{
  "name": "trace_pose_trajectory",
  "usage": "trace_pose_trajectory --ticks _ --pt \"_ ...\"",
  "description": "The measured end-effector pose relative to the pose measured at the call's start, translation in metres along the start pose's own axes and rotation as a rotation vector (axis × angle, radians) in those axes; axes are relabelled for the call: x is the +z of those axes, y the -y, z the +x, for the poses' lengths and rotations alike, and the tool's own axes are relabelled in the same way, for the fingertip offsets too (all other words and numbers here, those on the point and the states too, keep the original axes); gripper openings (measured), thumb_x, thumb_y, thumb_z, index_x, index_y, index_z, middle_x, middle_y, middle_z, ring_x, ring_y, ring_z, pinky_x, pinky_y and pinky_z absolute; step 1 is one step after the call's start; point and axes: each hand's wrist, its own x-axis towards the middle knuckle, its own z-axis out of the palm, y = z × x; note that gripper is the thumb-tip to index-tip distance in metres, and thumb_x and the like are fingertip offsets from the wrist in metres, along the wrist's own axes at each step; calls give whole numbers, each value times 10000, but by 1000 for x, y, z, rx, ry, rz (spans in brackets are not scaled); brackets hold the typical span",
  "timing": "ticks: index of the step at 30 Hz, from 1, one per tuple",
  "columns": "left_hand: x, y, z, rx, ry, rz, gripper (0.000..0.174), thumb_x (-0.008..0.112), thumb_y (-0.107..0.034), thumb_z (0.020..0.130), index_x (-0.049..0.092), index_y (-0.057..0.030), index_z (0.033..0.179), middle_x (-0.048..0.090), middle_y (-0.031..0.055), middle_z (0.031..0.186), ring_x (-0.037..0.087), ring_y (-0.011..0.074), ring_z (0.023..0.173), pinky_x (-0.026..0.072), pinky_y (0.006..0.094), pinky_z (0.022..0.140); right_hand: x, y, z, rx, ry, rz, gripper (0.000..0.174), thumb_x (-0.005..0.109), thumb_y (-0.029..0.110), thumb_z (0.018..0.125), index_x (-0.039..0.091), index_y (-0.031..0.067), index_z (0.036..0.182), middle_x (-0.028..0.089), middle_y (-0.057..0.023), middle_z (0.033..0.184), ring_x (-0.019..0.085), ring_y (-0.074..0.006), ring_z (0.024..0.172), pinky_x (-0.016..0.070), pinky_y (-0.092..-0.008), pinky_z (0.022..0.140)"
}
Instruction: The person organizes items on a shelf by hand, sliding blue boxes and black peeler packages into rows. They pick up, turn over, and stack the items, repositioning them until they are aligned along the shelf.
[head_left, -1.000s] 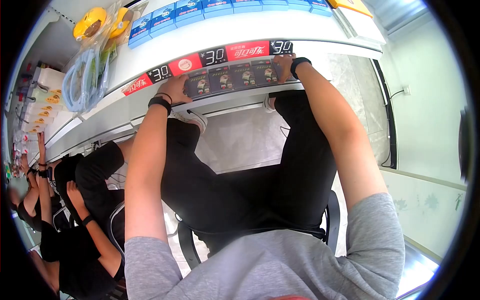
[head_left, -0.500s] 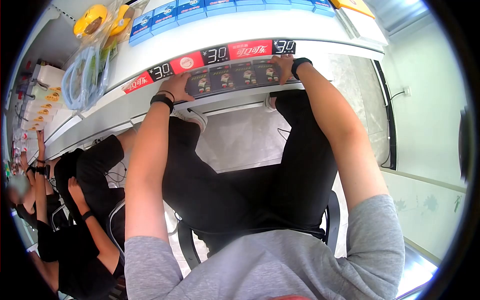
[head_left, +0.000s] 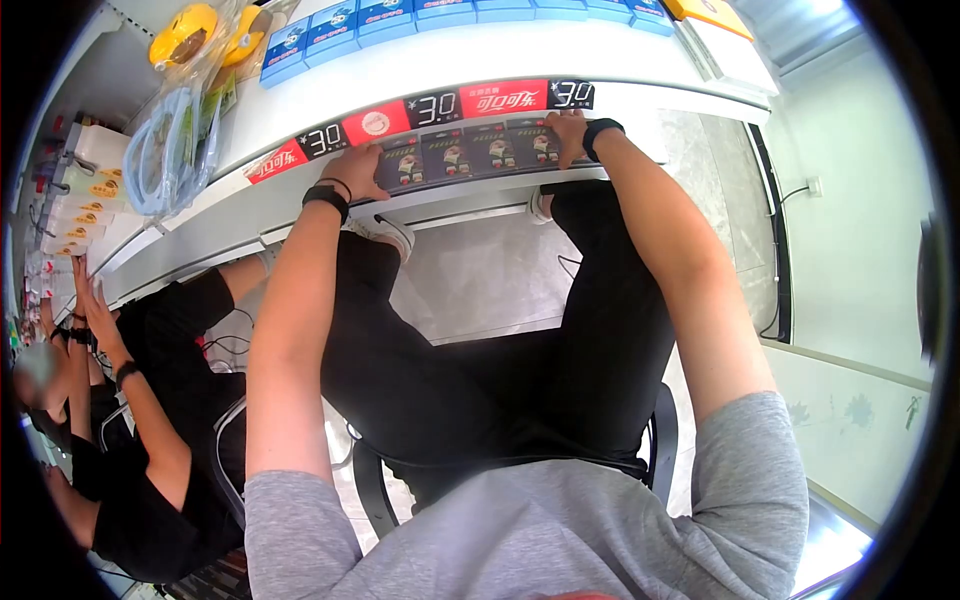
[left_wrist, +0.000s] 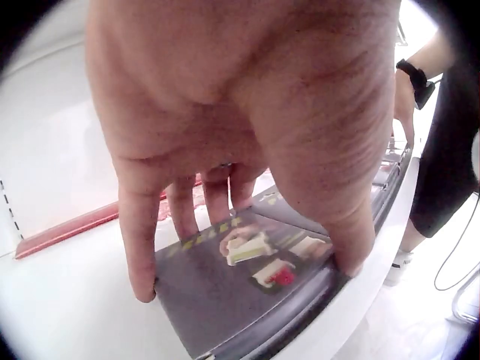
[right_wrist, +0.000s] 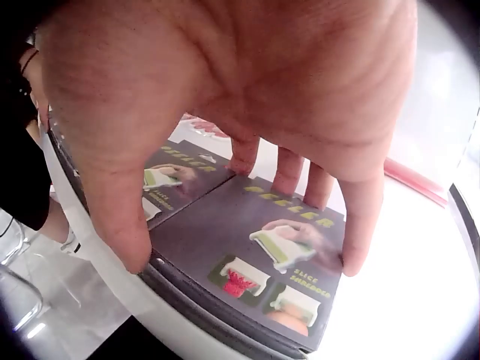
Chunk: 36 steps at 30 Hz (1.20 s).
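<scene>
Dark grey peeler boxes [head_left: 447, 155] lie in a row along the front of the white shelf, edge to edge. My left hand [head_left: 357, 172] holds the box at the left end, thumb on its near edge and fingers at its far and outer edges. In the left wrist view that box [left_wrist: 214, 300] lies below the palm. The right hand [head_left: 570, 138] grips the right-end box [right_wrist: 247, 225] the same way, with its thumb at the near edge and its fingers spread over the far and outer sides.
Behind the boxes runs a red and black price strip [head_left: 375, 122]. Light blue boxes [head_left: 387, 18] line the back of the shelf. Bagged light blue items [head_left: 160, 150] and yellow items [head_left: 183, 35] lie to the left. Another person [head_left: 140, 430] sits at far left.
My hands stay at the two ends of the row with almost no movement. The neighbouring person's hand has risen from the lap towards the shelf.
</scene>
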Motion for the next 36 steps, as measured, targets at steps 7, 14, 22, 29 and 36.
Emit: trace_pose_trajectory --ticks 7,14,22,29,36 --pt "-2 -5 -1 -33 18 -6 879 862 -371 613 462 -36 1320 451 200 1369 419 352 1309 430 429 1048 4 -3 2 8 -35 48 1065 882 260 501 362 66 1411 470 -229 1317 403 -416 1260 394 -464 1038" --pt "9 2 7 -64 34 -30 938 872 -360 604 423 -40 1362 415 211 1390 379 379 1331 419 444 1062 -1 1 4 18 36 -24 1073 893 256 525 310 58 1403 360 -232 1413 390 -439 1299 440 -511 1010" --pt "-23 -37 -21 -230 -45 109 980 841 -456 587 422 -74 1387 368 227 1465 411 382 1316 421 442 1052 -25 24 -9 113 118 -121 1068 895 253 559 329 120 1456 416 -148 1472 427 -371 1321 447 -532 998" --pt "-105 -133 -116 543 -488 -403 224 766 -242 734 656 -49 703 675 95 759 662 286 753 516 387 704 -44 121 -99 -483 -711 47 401 664 173 744 618 45 1121 679 -184 1023 662 -341 943 532 -462 815" --pt "-165 -108 -108 214 -1269 -48 339 712 -218 816 612 -48 1092 614 167 1157 554 358 1104 449 434 912 -35 185 -108 -712 -441 196 374 604 155 761 623 47 1118 695 -144 921 670 -349 879 532 -478 768"
